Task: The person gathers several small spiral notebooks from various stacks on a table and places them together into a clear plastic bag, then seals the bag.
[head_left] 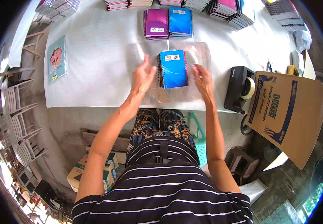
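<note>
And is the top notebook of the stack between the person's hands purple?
No, the top notebook between the left hand and the right hand has a blue cover with a white label.

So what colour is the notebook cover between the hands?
The cover is blue with paler curves, best in the head view.

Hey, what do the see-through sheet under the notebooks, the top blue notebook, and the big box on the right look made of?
See-through sheet: likely thin glossy plastic film; it shows glare and wrinkles.
Top blue notebook: probably smooth card cover, possibly laminated; its binding coil could be metal or plastic.
Big box: apparently matte brown cardboard, with creased folds.
</note>
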The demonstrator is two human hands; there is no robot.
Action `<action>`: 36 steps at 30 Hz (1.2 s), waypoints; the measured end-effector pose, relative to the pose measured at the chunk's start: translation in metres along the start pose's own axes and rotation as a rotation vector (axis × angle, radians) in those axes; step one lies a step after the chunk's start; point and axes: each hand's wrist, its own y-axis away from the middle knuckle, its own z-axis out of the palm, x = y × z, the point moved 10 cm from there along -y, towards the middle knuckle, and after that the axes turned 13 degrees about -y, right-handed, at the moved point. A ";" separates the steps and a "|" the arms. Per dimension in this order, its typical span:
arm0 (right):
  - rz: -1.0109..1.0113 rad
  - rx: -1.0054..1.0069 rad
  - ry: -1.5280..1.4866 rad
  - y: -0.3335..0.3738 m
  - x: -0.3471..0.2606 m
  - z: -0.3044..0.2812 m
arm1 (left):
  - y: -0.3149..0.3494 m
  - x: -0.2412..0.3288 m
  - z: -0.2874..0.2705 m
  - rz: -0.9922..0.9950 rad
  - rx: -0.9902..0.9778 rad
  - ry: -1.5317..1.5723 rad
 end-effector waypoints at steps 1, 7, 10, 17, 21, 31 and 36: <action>-0.080 0.113 0.169 0.007 -0.010 -0.023 | 0.005 -0.004 -0.028 0.041 0.189 -0.269; -0.019 0.244 0.682 0.028 0.008 -0.063 | 0.010 -0.039 -0.038 0.145 0.208 -0.134; 0.153 0.232 0.463 0.028 0.025 -0.070 | 0.005 -0.025 -0.033 0.205 0.108 0.358; 0.225 0.351 0.183 0.054 0.031 -0.083 | -0.013 -0.038 -0.053 0.125 0.107 0.385; 0.125 0.413 0.318 0.065 0.012 -0.075 | -0.012 -0.018 -0.053 0.264 0.159 0.063; 0.075 0.074 -0.143 0.076 -0.013 0.030 | 0.008 0.003 0.036 -0.083 -0.328 0.479; 0.072 0.074 -0.162 0.077 -0.004 0.023 | 0.012 0.013 0.037 -0.084 -0.356 0.544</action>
